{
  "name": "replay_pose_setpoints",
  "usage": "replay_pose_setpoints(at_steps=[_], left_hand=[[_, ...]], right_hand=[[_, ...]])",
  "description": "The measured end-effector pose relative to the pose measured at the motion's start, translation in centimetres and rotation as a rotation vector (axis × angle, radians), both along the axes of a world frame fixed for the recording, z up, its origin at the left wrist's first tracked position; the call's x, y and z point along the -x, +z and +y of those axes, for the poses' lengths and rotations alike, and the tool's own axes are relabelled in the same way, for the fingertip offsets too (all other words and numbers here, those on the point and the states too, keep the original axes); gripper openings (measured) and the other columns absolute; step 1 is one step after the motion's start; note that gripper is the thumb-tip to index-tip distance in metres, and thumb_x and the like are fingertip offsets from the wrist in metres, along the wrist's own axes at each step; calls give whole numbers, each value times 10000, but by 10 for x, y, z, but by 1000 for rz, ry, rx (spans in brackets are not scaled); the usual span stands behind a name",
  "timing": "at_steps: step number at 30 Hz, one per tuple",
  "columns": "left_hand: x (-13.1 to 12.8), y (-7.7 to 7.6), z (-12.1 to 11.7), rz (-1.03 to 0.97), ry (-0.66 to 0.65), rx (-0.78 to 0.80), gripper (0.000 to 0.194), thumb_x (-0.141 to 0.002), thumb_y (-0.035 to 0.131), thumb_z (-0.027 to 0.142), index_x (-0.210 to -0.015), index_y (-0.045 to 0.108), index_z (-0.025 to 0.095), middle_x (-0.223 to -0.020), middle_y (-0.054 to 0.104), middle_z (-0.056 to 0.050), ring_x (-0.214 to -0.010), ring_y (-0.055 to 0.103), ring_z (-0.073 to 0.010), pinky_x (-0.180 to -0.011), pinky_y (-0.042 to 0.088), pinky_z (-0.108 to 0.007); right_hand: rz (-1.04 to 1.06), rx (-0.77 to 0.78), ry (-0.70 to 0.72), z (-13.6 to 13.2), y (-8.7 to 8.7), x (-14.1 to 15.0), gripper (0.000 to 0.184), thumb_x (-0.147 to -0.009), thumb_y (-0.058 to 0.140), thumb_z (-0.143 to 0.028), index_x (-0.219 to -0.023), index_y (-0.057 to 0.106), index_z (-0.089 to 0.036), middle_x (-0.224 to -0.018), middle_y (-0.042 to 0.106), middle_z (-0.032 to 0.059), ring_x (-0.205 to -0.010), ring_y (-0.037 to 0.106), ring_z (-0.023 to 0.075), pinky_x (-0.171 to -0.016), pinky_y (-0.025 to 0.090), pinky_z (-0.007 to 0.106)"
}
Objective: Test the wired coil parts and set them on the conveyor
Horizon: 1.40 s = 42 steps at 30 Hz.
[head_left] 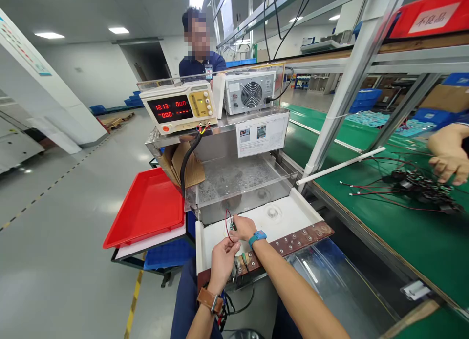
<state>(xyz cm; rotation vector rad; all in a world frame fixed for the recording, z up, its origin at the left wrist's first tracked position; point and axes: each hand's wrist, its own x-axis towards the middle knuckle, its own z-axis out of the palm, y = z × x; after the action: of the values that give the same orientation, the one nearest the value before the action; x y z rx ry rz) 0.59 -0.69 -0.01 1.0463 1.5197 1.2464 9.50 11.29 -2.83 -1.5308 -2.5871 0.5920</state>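
Note:
Over the white tray [287, 214], my right hand [245, 227] is closed around a small dark part [233, 225] that is mostly hidden by the fingers; green shows on it. A thin red wire [226, 222] loops up from this part. My left hand [222, 262], just below and touching distance from the right, pinches the wire near its lower end. Along the tray's near edge runs a brown strip [293, 243] with metal studs. A green clip [244, 259] and black cables sit at the strip beside my left hand.
A power supply [172, 108] with lit red digits and a grey fan-backed unit [251, 95] stand on the metal shelf ahead. A red tray [150, 207] lies left. At right, another person's hand [449, 167] is by wired boards [421, 190] on the green bench [395, 231].

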Motion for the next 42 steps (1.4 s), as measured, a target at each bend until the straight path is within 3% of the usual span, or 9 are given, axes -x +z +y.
replay_pose_setpoints(at_steps=[6, 16, 30, 42], left_hand=[[-1, -4, 2, -61, -15, 19, 292, -664, 717, 360, -858, 682, 144, -744, 741, -65, -757, 679, -209, -764, 497, -314], [-6, -7, 3, 5, -83, 37, 260, -697, 665, 367, -851, 667, 157, -752, 741, -68, -779, 686, -225, -759, 496, -326], [-5, -4, 3, 70, -83, 80, 248, -660, 658, 352, -806, 664, 152, -744, 735, -80, -744, 667, -230, -713, 478, -316], [-3, -11, 3, 57, -61, 56, 194, -663, 647, 305, -781, 665, 152, -665, 716, -52, -688, 652, -224, -669, 455, -307]], right_hand=[[-15, 34, -25, 1, -1, 3, 382, -780, 613, -352, -1108, 556, -165, -1024, 707, 128, -950, 661, 260, -729, 414, 299], [-11, 21, -35, 3, -10, 4, 389, -780, 606, -356, -1120, 576, -170, -1018, 716, 125, -964, 667, 260, -748, 428, 299], [-17, 2, -20, 3, -9, 3, 380, -775, 586, -367, -1099, 560, -170, -995, 714, 120, -938, 664, 257, -728, 409, 298], [-4, -11, -39, -1, -3, 5, 362, -750, 586, -346, -1070, 577, -176, -976, 721, 116, -939, 671, 271, -729, 420, 304]])
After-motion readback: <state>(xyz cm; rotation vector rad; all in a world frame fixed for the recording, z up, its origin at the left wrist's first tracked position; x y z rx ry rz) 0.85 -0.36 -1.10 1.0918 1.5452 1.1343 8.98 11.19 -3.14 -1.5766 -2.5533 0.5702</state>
